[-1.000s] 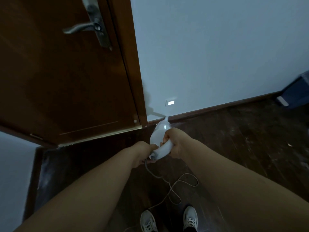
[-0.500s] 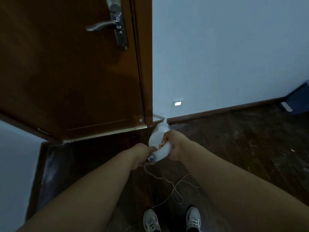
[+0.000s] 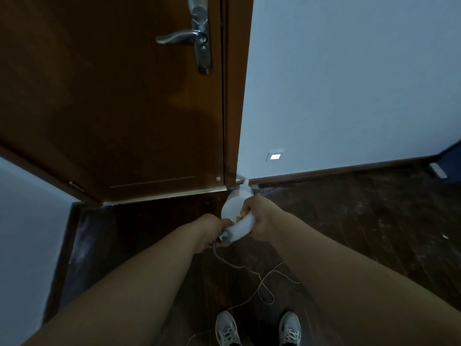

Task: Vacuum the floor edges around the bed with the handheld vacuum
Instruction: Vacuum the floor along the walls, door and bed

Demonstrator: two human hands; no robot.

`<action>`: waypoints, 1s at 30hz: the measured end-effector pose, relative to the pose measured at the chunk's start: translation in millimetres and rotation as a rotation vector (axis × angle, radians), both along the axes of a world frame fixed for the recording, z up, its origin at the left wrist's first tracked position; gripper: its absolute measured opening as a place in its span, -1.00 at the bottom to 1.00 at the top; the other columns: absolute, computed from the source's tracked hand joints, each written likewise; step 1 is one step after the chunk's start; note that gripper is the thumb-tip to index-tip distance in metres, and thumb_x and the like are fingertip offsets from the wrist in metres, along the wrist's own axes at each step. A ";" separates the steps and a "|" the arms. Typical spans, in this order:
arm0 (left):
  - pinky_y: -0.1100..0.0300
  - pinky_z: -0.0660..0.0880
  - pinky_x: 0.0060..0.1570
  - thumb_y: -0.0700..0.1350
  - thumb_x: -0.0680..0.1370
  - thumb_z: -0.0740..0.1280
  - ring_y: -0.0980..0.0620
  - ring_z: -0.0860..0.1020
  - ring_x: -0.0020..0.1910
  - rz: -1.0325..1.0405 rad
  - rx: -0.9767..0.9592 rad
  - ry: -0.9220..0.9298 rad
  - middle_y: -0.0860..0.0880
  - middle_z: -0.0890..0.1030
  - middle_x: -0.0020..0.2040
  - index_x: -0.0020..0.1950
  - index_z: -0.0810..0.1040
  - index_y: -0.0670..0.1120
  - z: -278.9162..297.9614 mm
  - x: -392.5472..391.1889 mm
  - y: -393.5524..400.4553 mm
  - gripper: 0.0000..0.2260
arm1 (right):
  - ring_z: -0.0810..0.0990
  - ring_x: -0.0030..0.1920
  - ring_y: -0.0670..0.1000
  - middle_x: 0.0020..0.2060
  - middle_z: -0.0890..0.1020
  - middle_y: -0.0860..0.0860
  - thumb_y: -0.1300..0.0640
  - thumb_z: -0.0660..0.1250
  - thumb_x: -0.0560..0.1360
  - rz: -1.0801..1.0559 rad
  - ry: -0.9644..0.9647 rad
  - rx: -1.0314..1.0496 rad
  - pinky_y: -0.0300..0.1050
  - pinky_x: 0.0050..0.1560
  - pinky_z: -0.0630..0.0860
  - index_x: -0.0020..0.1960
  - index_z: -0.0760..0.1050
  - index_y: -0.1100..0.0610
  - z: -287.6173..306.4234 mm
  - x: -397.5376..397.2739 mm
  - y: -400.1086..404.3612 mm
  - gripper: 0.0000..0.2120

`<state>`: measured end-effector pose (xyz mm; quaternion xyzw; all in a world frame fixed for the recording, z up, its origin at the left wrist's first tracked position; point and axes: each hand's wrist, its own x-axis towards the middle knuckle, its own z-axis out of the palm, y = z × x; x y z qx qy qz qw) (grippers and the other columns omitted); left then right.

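Observation:
A white handheld vacuum (image 3: 234, 203) points down at the floor corner where the door frame meets the dark skirting board (image 3: 336, 171). My right hand (image 3: 259, 218) grips its curved handle from the right. My left hand (image 3: 212, 232) holds the rear end of the handle, where the grey cord (image 3: 259, 278) comes out. The cord runs down in loops over the dark wooden floor (image 3: 349, 221) toward my shoes. No bed is in view.
A brown wooden door (image 3: 112, 108) with a metal lever handle (image 3: 179, 37) stands at left. White wall (image 3: 349, 83) with a small lit night light (image 3: 275, 156) is ahead. A dark blue object (image 3: 451, 156) sits at the far right. My white shoes (image 3: 258, 329) are at the bottom.
The view has swung left, so the door and wall appear further right. The vacuum's nozzle has moved closer to the corner at the foot of the door frame. Both hands keep their hold.

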<state>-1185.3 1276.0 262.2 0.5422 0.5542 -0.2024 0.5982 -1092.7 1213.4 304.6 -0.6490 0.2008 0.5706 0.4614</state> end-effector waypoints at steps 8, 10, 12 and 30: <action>0.18 0.50 -0.17 -0.08 0.61 0.23 -0.06 0.55 -0.15 0.021 -0.010 0.002 -0.14 0.46 -0.17 0.04 0.35 -0.23 5.1 0.6 -0.2 -0.79 | 0.33 -0.34 0.02 -0.31 0.36 0.14 0.30 0.09 0.62 0.019 -0.023 -0.002 -0.15 -0.31 0.32 0.38 0.33 0.29 5.0 -0.2 -4.8 -0.66; 0.24 0.47 -0.30 -0.09 0.61 0.24 -0.01 0.52 -0.25 0.030 -0.040 -0.007 -0.14 0.46 -0.15 0.07 0.35 -0.23 6.8 0.1 0.5 -0.79 | 0.32 -0.34 0.01 -0.30 0.35 0.14 0.30 0.08 0.62 0.047 -0.020 -0.009 -0.15 -0.31 0.31 0.40 0.30 0.30 2.6 1.6 -2.1 -0.65; 0.20 0.54 -0.18 -0.07 0.60 0.26 -0.03 0.54 -0.23 0.033 -0.032 0.004 -0.15 0.48 -0.14 0.10 0.37 -0.21 6.8 -0.7 0.2 -0.78 | 0.28 -0.35 0.00 -0.31 0.31 0.13 0.28 0.04 0.63 0.073 -0.016 0.006 -0.18 -0.35 0.29 0.45 0.20 0.31 -0.5 2.1 -1.1 -0.60; -0.06 0.47 0.27 -0.04 0.60 0.25 -0.19 0.57 0.16 -0.011 0.010 -0.029 -0.25 0.54 0.17 0.08 0.43 -0.22 0.9 -2.1 -14.1 -0.76 | 0.34 -0.34 0.02 -0.30 0.38 0.14 0.32 0.07 0.60 0.036 -0.038 0.003 -0.15 -0.27 0.35 0.39 0.31 0.28 1.3 7.2 -16.0 -0.64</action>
